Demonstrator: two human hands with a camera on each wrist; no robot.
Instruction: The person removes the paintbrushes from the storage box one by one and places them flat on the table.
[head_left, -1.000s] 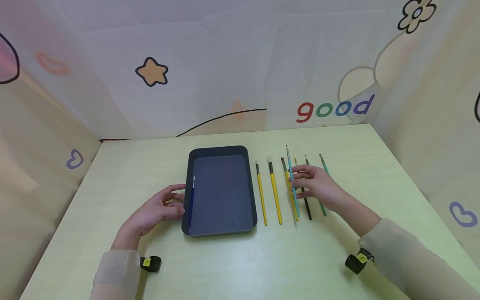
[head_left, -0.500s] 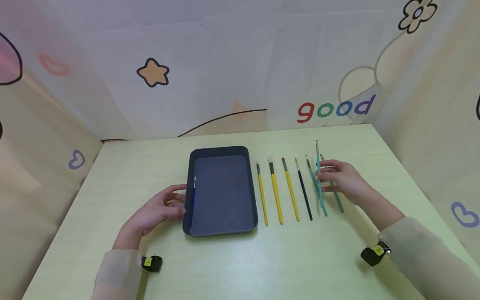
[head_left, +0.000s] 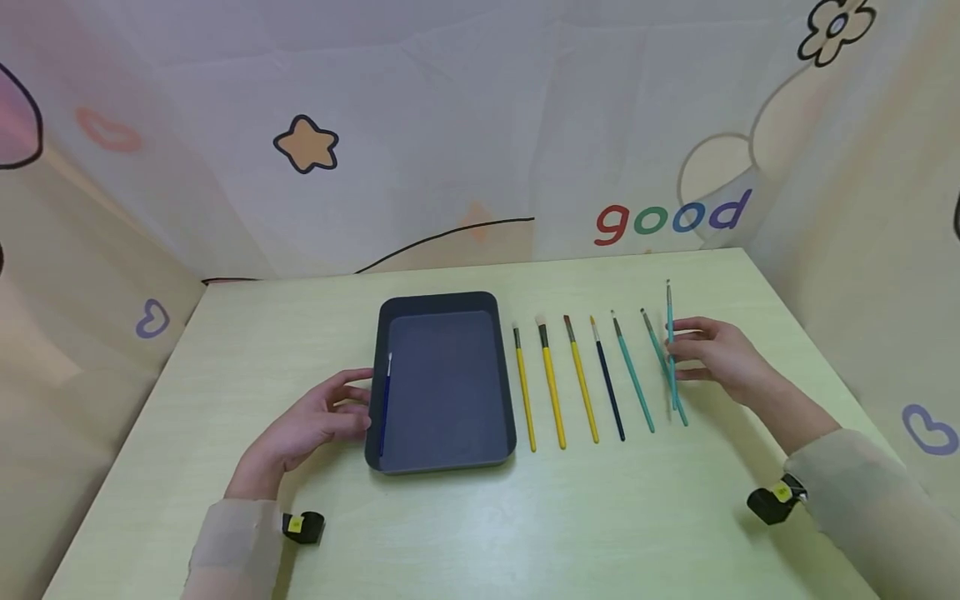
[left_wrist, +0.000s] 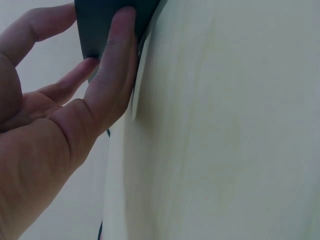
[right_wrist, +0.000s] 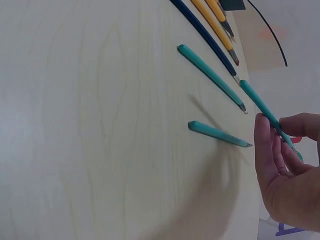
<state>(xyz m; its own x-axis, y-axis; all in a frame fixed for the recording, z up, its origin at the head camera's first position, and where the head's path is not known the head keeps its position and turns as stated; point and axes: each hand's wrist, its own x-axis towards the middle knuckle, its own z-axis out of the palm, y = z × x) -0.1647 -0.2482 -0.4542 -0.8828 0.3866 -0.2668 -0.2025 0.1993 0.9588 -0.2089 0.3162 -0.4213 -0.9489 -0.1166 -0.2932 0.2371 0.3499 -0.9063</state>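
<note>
My right hand (head_left: 723, 357) pinches a teal paintbrush (head_left: 671, 312) between thumb and fingers, bristles pointing away. The right wrist view shows this held paintbrush (right_wrist: 257, 100) raised off the table, its shadow below. Under it in the head view lies another teal paintbrush (head_left: 651, 333), partly crossed by the held one. My left hand (head_left: 311, 425) rests its fingertips against the left wall of a dark grey tray (head_left: 450, 392). In the left wrist view, the fingers (left_wrist: 107, 75) touch the tray's side without curling round it. A blue paintbrush (head_left: 386, 408) lies inside along the tray's left side.
Right of the tray, yellow paintbrushes (head_left: 552, 387), a navy paintbrush (head_left: 610, 387) and a teal paintbrush (head_left: 633, 375) lie in a spaced row on the pale table (head_left: 450, 533). A printed curtain (head_left: 450, 125) hangs behind the table and at both sides.
My right hand has carried the teal paintbrush rightward over the row, from above the third yellow paintbrush to above the rightmost teal one. My left hand and the tray have stayed put.
</note>
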